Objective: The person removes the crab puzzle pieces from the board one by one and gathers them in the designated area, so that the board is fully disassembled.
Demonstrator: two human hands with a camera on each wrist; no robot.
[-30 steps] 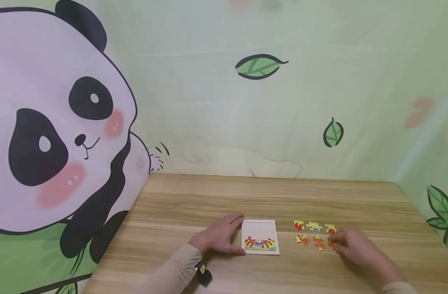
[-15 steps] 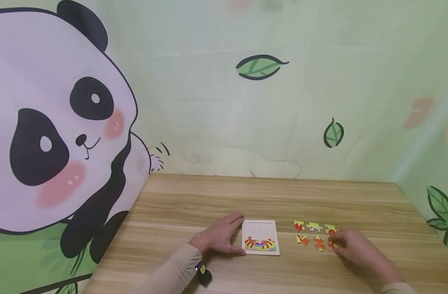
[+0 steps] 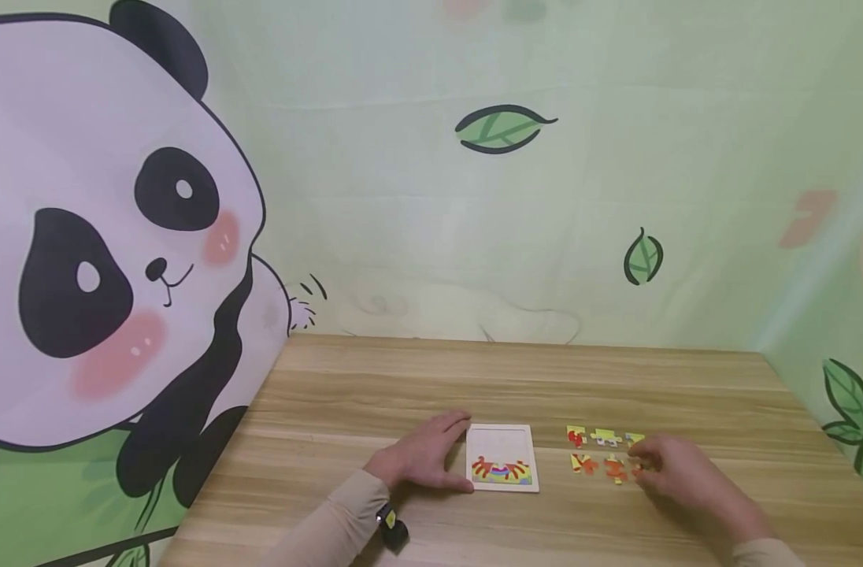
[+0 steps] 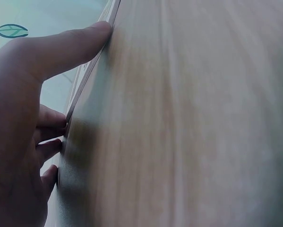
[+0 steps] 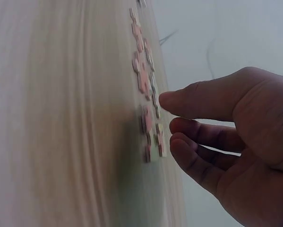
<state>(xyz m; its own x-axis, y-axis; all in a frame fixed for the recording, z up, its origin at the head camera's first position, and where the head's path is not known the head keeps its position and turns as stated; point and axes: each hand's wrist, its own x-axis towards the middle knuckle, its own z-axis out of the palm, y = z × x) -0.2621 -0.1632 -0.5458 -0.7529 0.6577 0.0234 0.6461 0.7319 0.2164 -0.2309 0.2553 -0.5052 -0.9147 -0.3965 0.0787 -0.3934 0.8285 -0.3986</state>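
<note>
A square, pale puzzle tray (image 3: 498, 441) lies on the table, its near part filled with a strip of red, yellow and rainbow-coloured puzzle pieces (image 3: 501, 472). My left hand (image 3: 427, 453) rests along the tray's left side, the thumb by the near corner and the fingers by the far one. In the left wrist view, thumb and fingertips touch the tray's edge. Loose jigsaw pieces (image 3: 614, 467) lie in two rows right of the tray. Over their right end hovers my right hand (image 3: 687, 472); the right wrist view shows a gap between thumb (image 5: 198, 100) and bent fingers, with nothing in it.
The wood-grain table (image 3: 375, 378) runs back to a pale green wall cloth (image 3: 403, 197) with printed leaves. A big printed panda (image 3: 70, 157) covers the left side. A dark wrist camera (image 3: 394, 535) hangs at the left cuff.
My right hand has shifted slightly left and away from me above the right-hand pieces, covering more of the far right one. My left hand and the tray have stayed in place.
</note>
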